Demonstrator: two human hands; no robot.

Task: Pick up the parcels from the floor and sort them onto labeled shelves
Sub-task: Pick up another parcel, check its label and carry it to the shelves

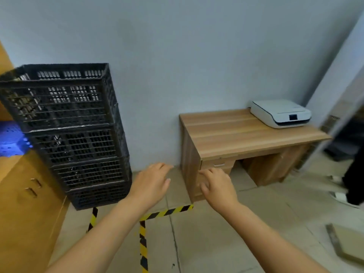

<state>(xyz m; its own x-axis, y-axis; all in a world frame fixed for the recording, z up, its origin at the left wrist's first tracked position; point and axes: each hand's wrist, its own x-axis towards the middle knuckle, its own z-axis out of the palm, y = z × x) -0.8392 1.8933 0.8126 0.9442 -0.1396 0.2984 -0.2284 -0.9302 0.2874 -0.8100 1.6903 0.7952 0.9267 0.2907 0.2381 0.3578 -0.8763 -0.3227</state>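
Your left hand (pixel 151 184) and right hand (pixel 216 186) are both out in front of you, palms down, fingers loosely spread and holding nothing. The only thing here that could be a parcel is the flat pale slab (pixel 346 245) on the tiled floor (pixel 206 243) at the lower right edge of view, partly cut off; no labeled shelves are in sight.

If that is a parcel, it looks thin, stiff and probably light, lying flush on the tiles. Judge it hard to get fingers under: tip up 1 edge first, then grip 2 opposite sides.

Room to move is fair. The stack of black crates (pixel 69 134) stands on your left against the yellow cabinet (pixel 25 194), and the wooden desk (pixel 246 134) with a white printer (pixel 280 113) at its back right corner sits to the right. Between them runs yellow-and-black floor tape (pixel 143 243). Mind the desk's near left corner beside your right hand, and another person's legs (pixel 352 180) at the right edge.
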